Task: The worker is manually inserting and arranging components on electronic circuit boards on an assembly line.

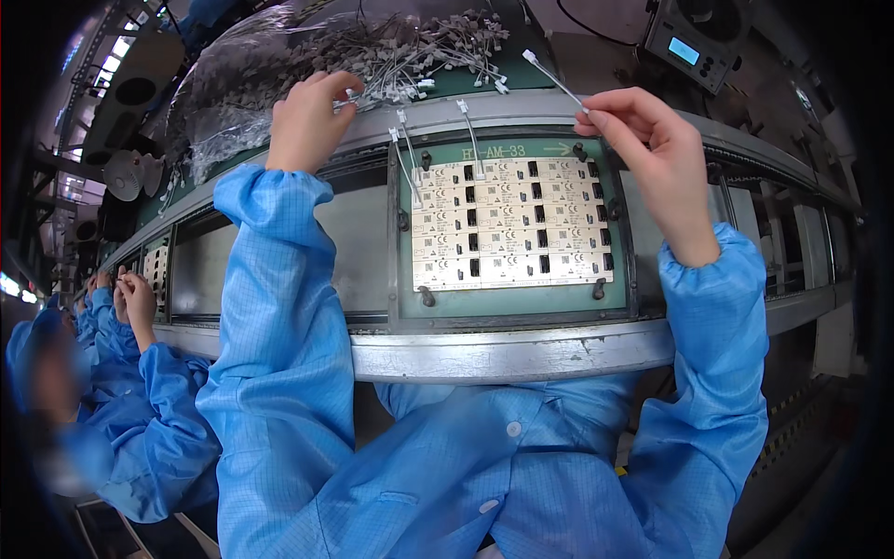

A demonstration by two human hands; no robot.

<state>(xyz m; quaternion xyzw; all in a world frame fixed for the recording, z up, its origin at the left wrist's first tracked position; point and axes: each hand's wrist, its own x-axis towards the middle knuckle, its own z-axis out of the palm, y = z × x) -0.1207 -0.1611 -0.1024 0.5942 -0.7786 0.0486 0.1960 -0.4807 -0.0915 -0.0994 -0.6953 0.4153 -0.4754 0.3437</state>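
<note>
So the biggest thing here is the metal conveyor frame (pixel 512 354), which is running across in front of the person, and a big heap of loose cables (pixel 400 65) is sitting just past its far side. A green fixture (pixel 512 306) is resting between the rails and carrying a panel of white boards (pixel 442 247). The left hand (pixel 312 112) is hovering by the near edge of that heap with fingers curling in and thumb close to the index; I can't tell if it's gripping anything. The right hand (pixel 656 135) is pinching one end of a short cable (pixel 559 86) between thumb and fingertips, so that cable is hanging out above the far rail, up and right of the panel. Three more cables (pixel 470 130) are lying with their lower ends on the panel's upper left. Handling-wise, I'm guessing the cable is weighing next to nothing and bending a bit while mostly holding its line. I'd be gripping right behind the white connector (pixel 530 57), not yanking the thin wires, since those are probably being the fragile bit.
</note>
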